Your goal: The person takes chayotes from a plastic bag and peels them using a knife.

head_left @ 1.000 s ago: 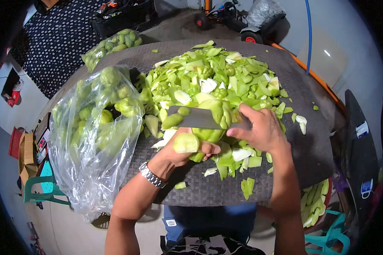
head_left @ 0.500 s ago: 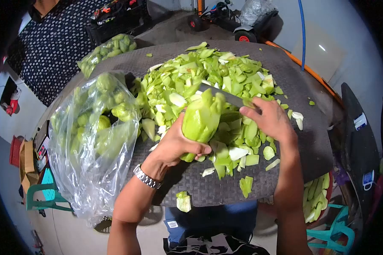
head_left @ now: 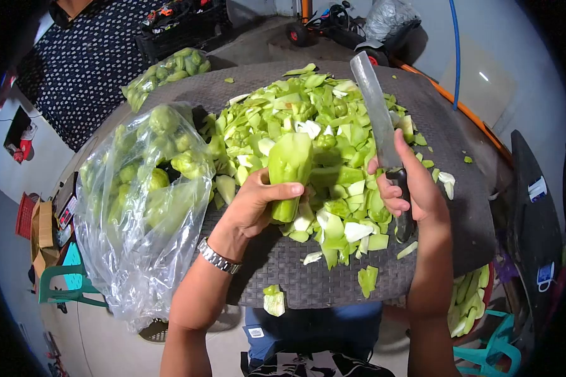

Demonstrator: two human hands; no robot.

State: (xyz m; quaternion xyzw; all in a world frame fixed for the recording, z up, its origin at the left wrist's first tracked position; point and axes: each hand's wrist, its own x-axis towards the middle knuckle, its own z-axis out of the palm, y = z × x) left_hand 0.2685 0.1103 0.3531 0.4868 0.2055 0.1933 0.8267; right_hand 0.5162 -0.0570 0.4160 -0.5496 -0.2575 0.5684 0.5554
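A partly peeled chayote stands nearly upright in my left hand, thumb across its front and fingers behind. In my right hand is a knife, its dark handle against the palm and its broad metal blade pointing up and away, apart from the chayote. Behind and beneath both hands spreads a big heap of green peels and cut pieces on the dark woven tabletop. A few loose scraps lie near the front edge.
To the left sits a clear plastic bag of whole chayotes; another filled bag lies farther back. A person in a patterned top is at the far left. Below the right edge is a container of cut pieces, near a teal chair.
The knife has come away from the chayote's top and swung from pointing left to pointing up. My left hand has turned the chayote more upright, and its knobbly top end is gone.
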